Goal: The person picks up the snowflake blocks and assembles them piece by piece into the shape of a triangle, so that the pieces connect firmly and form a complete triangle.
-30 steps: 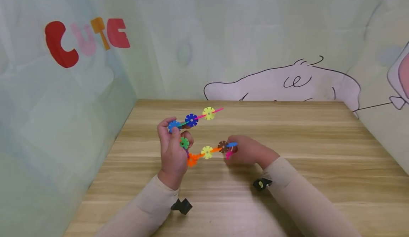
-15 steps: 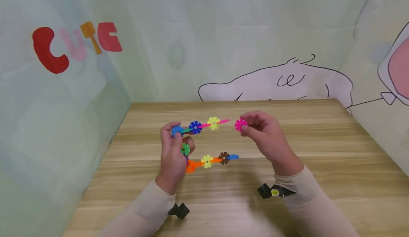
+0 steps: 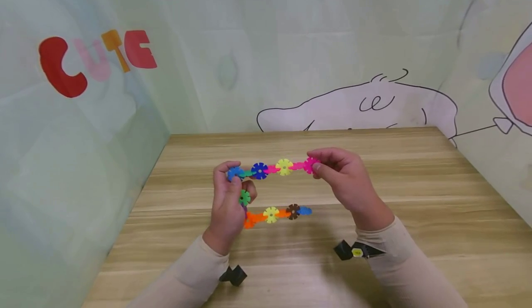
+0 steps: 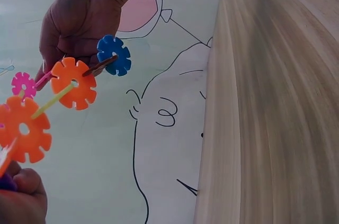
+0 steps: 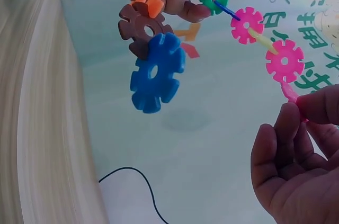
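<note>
A U-shaped chain of colourful notched snowflake discs (image 3: 259, 167) is held up above the table in the head view. My left hand (image 3: 226, 211) grips its bend, with the thumb on a light blue disc (image 3: 234, 174). A green disc (image 3: 244, 198) shows beside the curled fingers. Between thumb and fingers, my right hand (image 3: 353, 185) pinches a pink snowflake disc (image 3: 310, 166) at the upper row's right end, where it meets another pink disc edge-on. The lower row runs through orange, yellow and brown (image 3: 293, 211) to a free blue disc (image 5: 168, 70). My palm hides part of the bend.
The wood-grain table (image 3: 291, 271) lies below both hands. Behind it stands a pale wall sheet (image 3: 311, 68) with a cartoon drawing and coloured letters. A small black device (image 3: 235, 275) sits at the left wrist, another black device (image 3: 344, 250) at the right.
My right hand has moved from the lower row up to the upper row with the pink disc, then left until the disc meets the chain's end. My left hand keeps its grip.
</note>
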Demonstrator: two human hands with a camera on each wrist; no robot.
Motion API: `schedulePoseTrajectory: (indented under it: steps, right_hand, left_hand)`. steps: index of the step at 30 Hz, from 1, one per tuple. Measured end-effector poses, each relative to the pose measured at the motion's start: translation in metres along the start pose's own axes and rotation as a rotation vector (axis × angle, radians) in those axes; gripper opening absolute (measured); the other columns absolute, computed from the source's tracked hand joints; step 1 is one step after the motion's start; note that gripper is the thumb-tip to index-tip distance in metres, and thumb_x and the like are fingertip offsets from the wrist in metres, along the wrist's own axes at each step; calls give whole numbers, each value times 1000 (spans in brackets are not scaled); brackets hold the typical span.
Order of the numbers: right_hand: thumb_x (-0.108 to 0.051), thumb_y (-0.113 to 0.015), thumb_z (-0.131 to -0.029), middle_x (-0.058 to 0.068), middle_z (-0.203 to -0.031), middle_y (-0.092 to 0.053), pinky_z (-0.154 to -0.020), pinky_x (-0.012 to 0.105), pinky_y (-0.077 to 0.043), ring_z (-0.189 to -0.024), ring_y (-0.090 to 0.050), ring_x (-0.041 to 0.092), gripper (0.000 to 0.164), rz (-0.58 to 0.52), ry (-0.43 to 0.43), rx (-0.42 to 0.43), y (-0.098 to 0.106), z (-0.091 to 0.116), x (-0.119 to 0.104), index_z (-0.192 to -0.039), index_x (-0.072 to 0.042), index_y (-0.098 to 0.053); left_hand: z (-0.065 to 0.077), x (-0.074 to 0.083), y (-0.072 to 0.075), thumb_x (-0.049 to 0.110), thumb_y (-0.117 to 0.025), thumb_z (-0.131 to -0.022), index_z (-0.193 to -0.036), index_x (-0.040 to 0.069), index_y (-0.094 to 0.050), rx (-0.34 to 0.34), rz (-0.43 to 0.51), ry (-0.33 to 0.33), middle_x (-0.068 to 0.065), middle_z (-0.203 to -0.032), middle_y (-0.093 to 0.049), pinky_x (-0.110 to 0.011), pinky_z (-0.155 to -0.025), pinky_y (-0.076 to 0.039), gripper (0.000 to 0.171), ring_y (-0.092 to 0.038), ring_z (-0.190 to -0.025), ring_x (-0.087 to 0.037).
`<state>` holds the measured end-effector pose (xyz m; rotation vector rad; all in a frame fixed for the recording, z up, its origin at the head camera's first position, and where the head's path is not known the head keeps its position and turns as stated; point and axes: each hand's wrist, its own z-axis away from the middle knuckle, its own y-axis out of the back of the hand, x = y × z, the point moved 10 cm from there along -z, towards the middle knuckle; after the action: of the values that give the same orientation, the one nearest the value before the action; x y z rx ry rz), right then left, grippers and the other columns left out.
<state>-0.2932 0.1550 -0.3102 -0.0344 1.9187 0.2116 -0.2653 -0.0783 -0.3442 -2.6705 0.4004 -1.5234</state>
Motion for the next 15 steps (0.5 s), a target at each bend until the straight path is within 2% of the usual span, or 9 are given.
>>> schedulePoseTrajectory:
  steps: [6, 13, 15]
  right_hand:
    - [5, -60, -101, 0, -99, -72, -81, 26, -61, -83, -67, 16, 24, 24, 19, 14, 1, 1, -3, -122, 10, -70]
    - [6, -59, -100, 0, -98, -72, -79, 27, -61, -82, -67, 17, 24, 19, 25, 12, 2, 1, -3, -121, 10, -71]
    - [6, -59, -101, -1, -99, -72, -79, 27, -61, -83, -67, 17, 24, 22, 26, 11, 2, 1, -3, -121, 10, -71]
  left_hand:
    - [0, 1, -2, 26, -27, -117, -138, 17, -32, -17, 5, -23, -3, -96, -50, -26, -64, -35, 23, -41, -67, -23]
    - [0, -2, -1, 27, -27, -117, -140, 10, -29, -12, -6, -11, -5, -97, -51, -27, -64, -34, 28, -39, -67, -28]
    - [1, -2, -1, 26, -27, -117, -140, 11, -29, -11, -8, -11, -5, -97, -52, -27, -63, -34, 27, -39, -67, -29]
